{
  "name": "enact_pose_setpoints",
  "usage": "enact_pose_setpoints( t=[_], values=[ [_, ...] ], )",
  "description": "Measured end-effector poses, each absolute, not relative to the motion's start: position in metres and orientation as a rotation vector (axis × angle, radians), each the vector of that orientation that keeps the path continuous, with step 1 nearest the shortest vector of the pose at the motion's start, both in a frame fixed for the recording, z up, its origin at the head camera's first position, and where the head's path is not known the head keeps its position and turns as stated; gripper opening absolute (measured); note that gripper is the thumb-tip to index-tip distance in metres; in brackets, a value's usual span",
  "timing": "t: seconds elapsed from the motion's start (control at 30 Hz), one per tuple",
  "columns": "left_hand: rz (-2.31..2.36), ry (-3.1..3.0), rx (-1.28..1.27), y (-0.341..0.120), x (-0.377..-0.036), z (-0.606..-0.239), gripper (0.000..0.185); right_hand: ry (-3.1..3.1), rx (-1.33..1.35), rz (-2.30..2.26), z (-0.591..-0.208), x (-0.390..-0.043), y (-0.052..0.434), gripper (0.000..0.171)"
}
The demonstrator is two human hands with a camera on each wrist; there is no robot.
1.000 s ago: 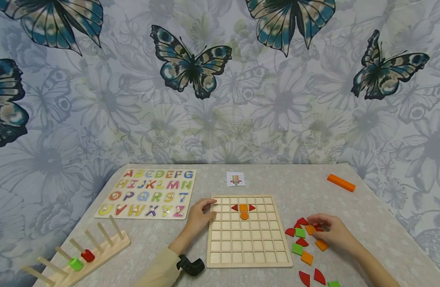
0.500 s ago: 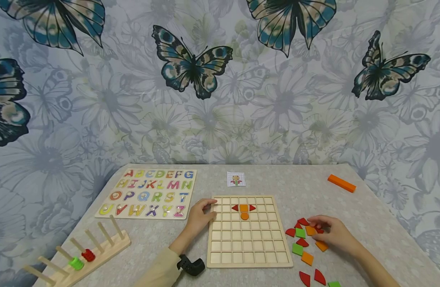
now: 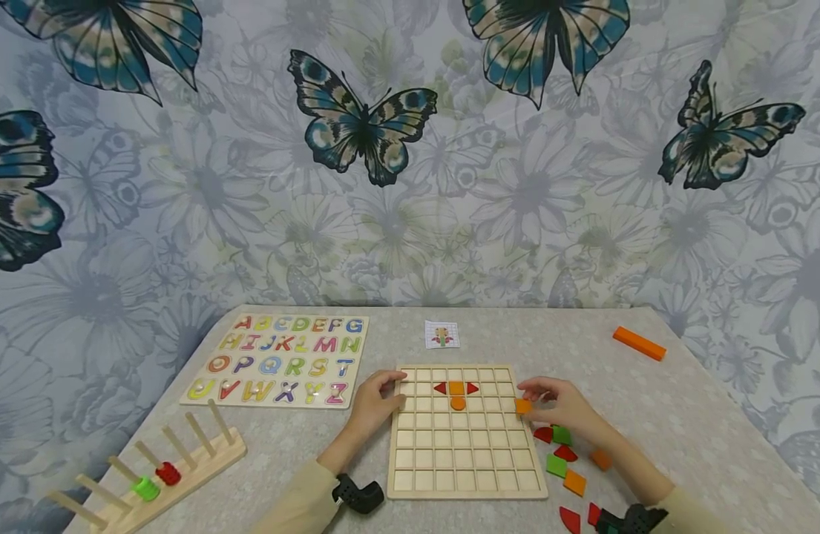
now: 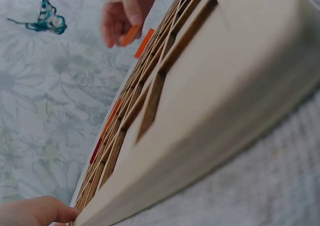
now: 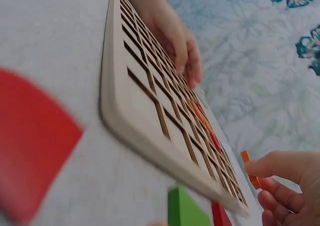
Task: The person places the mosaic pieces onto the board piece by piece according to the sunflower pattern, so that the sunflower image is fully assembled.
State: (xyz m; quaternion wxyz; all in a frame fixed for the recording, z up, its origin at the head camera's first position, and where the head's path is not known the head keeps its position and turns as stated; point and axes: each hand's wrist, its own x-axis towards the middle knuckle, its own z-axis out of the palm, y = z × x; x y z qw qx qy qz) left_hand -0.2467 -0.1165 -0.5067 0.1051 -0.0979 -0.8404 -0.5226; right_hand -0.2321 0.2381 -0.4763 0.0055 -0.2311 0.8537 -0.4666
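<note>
A wooden grid board (image 3: 466, 445) lies flat in the middle of the table. Its left edge is held by my left hand (image 3: 375, 400), thumb and fingers at the rim. My right hand (image 3: 559, 404) pinches an orange square tile (image 3: 523, 406) at the board's right edge; that orange tile (image 5: 250, 170) also shows between thumb and fingers in the right wrist view. Near the board's top sit an orange square (image 3: 456, 388) flanked by two red triangles (image 3: 473, 388), and an orange disc (image 3: 458, 403) just below.
Loose red, green (image 3: 556, 466) and orange tiles (image 3: 574, 483) lie right of the board. A small pattern card (image 3: 442, 334) lies behind it. An alphabet board (image 3: 276, 362), a peg stand (image 3: 176, 475) with rings, and an orange bar (image 3: 640, 343) surround it.
My right hand has lifted an orange square tile from the loose pieces and carried it left to the board's right edge. The left hand keeps its place.
</note>
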Motion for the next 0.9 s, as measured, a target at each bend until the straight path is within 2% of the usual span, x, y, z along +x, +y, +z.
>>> enact_pose_setpoints(
  t=[0.4, 0.9],
  values=[
    [-1.539, -2.472, -0.292, -0.115, -0.248, -0.507, 0.033, 2.583, -0.711, -1.488, -0.488, -0.256, 0.176, 0.038],
    [-1.529, -2.479, -0.283, -0.116, -0.246, -0.505, 0.033, 2.579, -0.702, -1.527, -0.488, -0.251, 0.166, 0.034]
  ],
)
